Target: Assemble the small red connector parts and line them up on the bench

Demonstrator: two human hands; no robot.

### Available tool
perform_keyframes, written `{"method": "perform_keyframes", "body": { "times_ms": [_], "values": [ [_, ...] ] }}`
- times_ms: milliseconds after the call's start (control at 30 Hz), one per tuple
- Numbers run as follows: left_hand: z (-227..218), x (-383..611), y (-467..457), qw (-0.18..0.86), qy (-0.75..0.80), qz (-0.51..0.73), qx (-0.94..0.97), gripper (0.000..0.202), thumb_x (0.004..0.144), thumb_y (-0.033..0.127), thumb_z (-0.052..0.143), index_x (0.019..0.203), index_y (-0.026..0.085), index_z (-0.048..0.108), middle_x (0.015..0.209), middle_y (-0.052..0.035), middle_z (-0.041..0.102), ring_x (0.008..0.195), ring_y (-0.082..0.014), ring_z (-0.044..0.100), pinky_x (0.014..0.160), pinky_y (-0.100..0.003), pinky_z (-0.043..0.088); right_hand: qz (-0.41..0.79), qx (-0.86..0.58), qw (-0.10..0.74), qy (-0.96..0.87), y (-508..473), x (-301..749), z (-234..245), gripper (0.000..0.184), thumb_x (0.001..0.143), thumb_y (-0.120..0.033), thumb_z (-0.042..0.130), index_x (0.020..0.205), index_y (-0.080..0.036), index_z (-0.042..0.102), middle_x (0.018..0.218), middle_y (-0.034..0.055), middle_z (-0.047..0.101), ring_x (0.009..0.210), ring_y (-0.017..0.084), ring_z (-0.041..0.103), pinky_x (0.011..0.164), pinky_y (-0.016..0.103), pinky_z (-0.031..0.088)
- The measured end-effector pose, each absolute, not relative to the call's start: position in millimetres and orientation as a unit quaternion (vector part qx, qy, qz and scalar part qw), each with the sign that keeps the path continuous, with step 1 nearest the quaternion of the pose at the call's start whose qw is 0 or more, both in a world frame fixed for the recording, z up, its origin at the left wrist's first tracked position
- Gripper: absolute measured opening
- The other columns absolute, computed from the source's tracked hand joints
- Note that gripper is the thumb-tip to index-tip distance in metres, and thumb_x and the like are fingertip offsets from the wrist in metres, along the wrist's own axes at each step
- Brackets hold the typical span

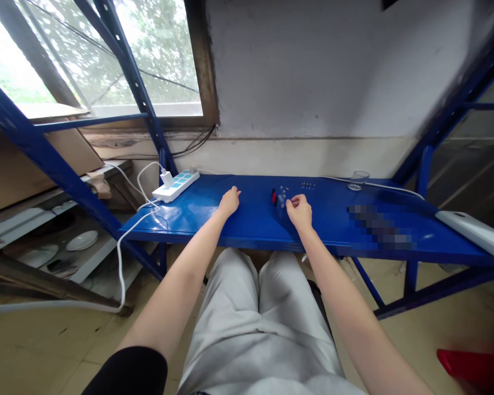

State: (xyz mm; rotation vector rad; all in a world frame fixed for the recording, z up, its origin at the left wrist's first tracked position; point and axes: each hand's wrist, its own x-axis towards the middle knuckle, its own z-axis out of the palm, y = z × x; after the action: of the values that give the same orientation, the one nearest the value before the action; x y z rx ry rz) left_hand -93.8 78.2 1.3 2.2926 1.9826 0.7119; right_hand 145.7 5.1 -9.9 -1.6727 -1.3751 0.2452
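Note:
My left hand (229, 202) rests on the blue tabletop (255, 219) left of the middle, its fingers curled closed. Whatever it holds, if anything, is hidden. To the right, my right hand (299, 212) is also closed, thumb and fingertips drawn together beside a group of small clear vial-like pieces (282, 196). I cannot make out whether something tiny is between those fingertips. Just left of the clear pieces stands a small red and black item (274, 196). Behind my right hand, several tiny pieces (308, 186) lie in rows.
A white power strip (176, 186) with a plugged-in charger lies at the left end. A clear glass (358, 181) stands at the back right, near a white cable. A blurred dark object (379, 226) and a white flat device (475, 231) lie to the right. Blue posts frame the table.

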Motion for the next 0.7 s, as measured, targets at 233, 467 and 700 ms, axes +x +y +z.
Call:
{"method": "perform_keyframes", "body": {
  "times_ms": [233,467,700],
  "values": [
    [-2,-93,79,0.065,0.639,0.281,0.713,0.025,0.092,0.030,0.032,0.094,0.015,0.052,0.089,-0.0122,0.066,0.086,-0.0207,0.062,0.072,-0.028,0.043,0.016,-0.644,0.505,-0.575,-3,143,-7,0.023,0.083,-0.040,0.038,0.080,-0.020,0.049,0.067,0.0026,0.055,0.062,0.015,0.051,0.061,0.026,0.037],
    [3,-94,67,0.100,0.590,0.307,0.740,0.020,0.090,0.028,0.037,0.087,0.016,0.053,0.082,-0.0078,0.066,0.079,-0.0163,0.062,0.074,-0.025,0.044,0.023,-0.518,0.435,-0.736,-17,108,0,0.034,0.088,-0.045,0.034,0.079,-0.020,0.055,0.071,0.0035,0.057,0.066,0.013,0.051,0.065,0.024,0.038],
    [8,-96,58,0.148,0.567,0.317,0.746,0.023,0.088,0.028,0.039,0.078,0.017,0.056,0.075,-0.0038,0.066,0.069,-0.0133,0.060,0.071,-0.023,0.045,0.087,-0.559,0.328,-0.757,17,57,-2,0.033,0.086,-0.040,0.044,0.106,-0.018,0.059,0.104,0.0097,0.061,0.098,0.023,0.052,0.081,0.034,0.039]
  ]
}}
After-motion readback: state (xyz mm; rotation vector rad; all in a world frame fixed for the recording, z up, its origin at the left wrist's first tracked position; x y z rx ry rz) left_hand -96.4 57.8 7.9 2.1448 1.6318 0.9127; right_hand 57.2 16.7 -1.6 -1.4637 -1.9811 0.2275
